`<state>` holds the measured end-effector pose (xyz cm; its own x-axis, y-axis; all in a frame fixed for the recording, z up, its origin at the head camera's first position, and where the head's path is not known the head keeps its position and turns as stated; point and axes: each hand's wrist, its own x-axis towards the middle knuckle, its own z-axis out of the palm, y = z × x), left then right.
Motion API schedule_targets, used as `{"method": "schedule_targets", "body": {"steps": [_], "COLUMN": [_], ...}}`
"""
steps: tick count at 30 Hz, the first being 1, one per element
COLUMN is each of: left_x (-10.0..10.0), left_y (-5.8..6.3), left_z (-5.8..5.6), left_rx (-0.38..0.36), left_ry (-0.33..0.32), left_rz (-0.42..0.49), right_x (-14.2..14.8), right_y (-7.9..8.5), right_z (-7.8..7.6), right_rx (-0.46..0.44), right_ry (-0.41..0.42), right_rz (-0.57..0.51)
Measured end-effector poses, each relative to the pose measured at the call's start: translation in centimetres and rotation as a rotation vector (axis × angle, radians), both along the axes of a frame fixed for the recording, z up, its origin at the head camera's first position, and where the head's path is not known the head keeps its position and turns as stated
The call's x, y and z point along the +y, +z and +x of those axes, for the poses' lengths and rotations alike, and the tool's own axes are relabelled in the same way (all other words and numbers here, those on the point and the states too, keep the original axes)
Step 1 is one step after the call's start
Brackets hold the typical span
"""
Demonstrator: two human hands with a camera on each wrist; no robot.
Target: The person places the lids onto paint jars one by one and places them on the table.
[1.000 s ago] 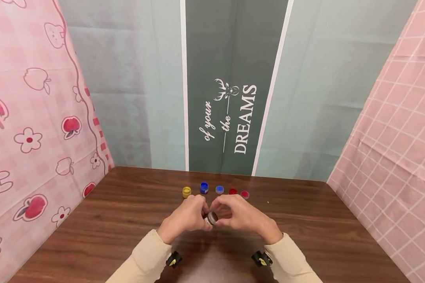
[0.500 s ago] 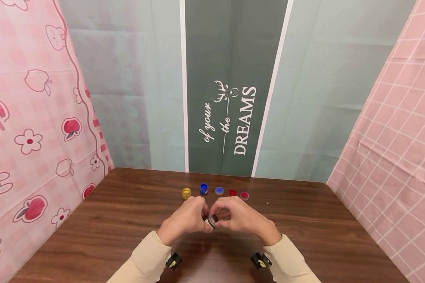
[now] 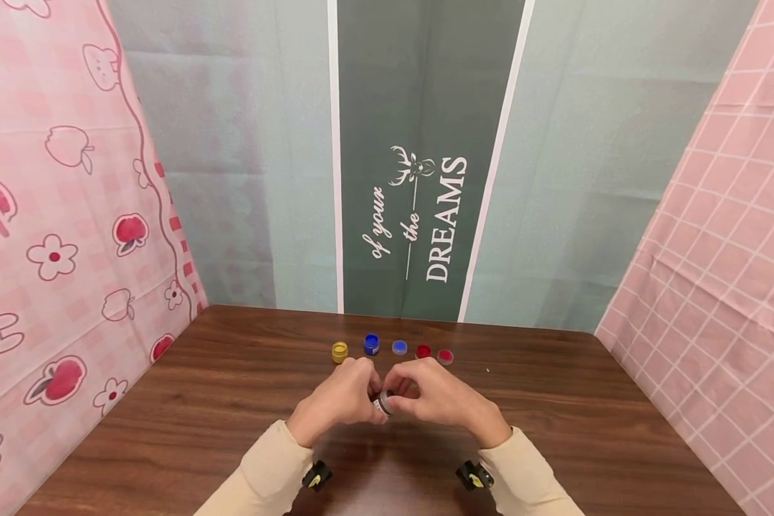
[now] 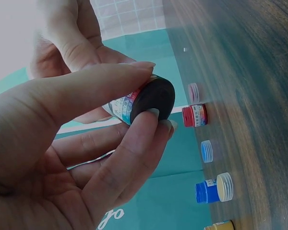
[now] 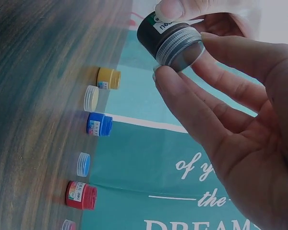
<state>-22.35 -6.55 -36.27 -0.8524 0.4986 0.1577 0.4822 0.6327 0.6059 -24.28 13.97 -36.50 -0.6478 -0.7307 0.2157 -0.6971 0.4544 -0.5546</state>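
A small black paint jar with a white label is held tilted above the table between both hands. My left hand grips its body, thumb on one side and fingers on the other; the dark base shows in the left wrist view. My right hand pinches the clear ribbed lid at the jar's other end, with thumb and fingertips on its rim. Whether the lid is turning cannot be told.
Beyond the hands, a yellow jar, blue jar, blue-tinted lid, red jar and red-tinted lid stand in a row on the wooden table. A pale yellow lid stands between the yellow and blue jars. Fabric hangs around the table.
My right hand has shifted slightly left, and its fingers have closed in on the lid. The jar has tilted a little in my left hand. The row of jars stays put.
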Motion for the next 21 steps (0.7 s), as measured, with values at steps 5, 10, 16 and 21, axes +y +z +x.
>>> {"method": "schedule_targets", "body": {"steps": [5, 10, 16, 21], "left_x": [-0.03, -0.11, -0.15, -0.03], "left_y": [0.0, 0.05, 0.03, -0.03], "left_z": [-0.05, -0.18, -0.28, -0.21], "left_rx": [-0.012, -0.021, -0.008, -0.013], "left_ry": [0.003, 0.023, 0.012, 0.012], "left_rz": [0.004, -0.004, -0.007, -0.007], "right_x": [0.03, 0.45, 0.26, 0.15], "right_y": [0.0, 0.3, 0.21, -0.12], "right_z": [-0.08, -0.13, -0.16, -0.17], "right_rx": [-0.001, -0.022, 0.004, 0.02], "right_ry": [0.002, 0.021, 0.064, 0.073], "right_rz": [0.004, -0.01, -0.034, -0.027]}}
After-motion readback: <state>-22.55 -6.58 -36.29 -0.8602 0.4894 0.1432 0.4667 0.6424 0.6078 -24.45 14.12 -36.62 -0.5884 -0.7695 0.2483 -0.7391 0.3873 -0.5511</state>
